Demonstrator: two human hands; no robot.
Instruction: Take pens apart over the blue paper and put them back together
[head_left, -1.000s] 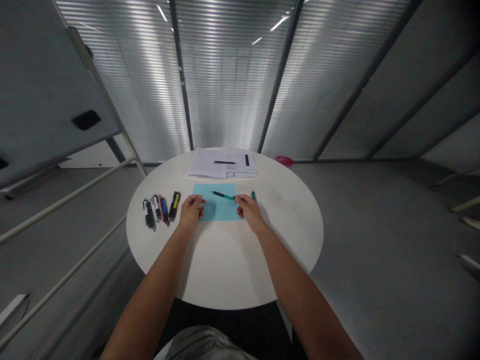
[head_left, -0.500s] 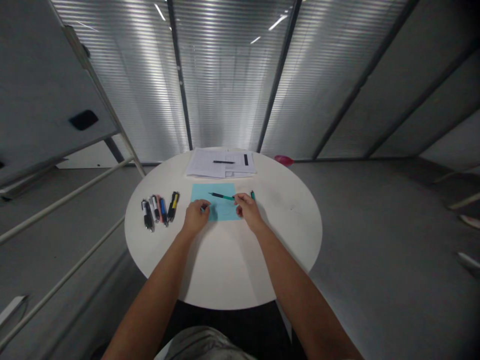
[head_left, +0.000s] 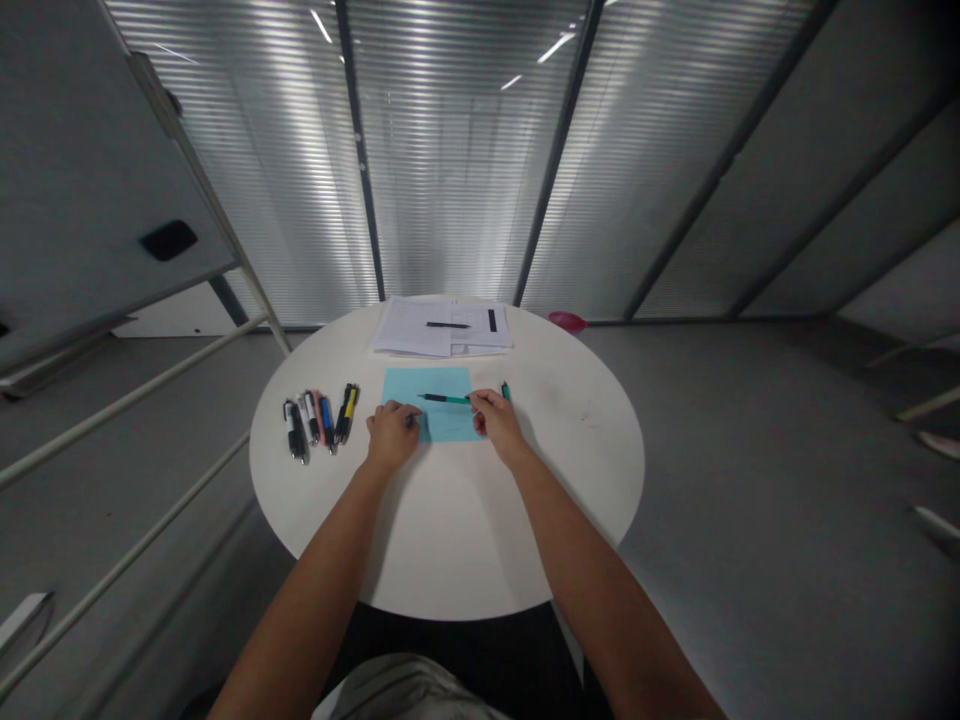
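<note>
My right hand (head_left: pixel 495 420) pinches one end of a green and black pen (head_left: pixel 444 399), which points left above a light blue sheet (head_left: pixel 446 430). My left hand (head_left: pixel 394 432) is at the left edge of that sheet, fingers curled; a small dark thing shows at its fingertips, too small to make out. Another green pen (head_left: pixel 505 391) lies just beyond my right hand, partly hidden by it. Left of my left hand, several pens (head_left: pixel 319 418) lie side by side on the white round table (head_left: pixel 457 540), among them a yellow and black pen (head_left: pixel 347 413).
White papers (head_left: pixel 412 328) lie at the far side of the table with a black pen (head_left: pixel 448 324) on top. A white metal frame (head_left: pixel 150 385) stands at the left. Behind the table, a pink object (head_left: pixel 568 321) is near the blinds (head_left: pixel 450 180).
The pen in my right hand has tilted slightly, its left end a little lower and the pen more level. My left hand's fingers have shifted slightly.
</note>
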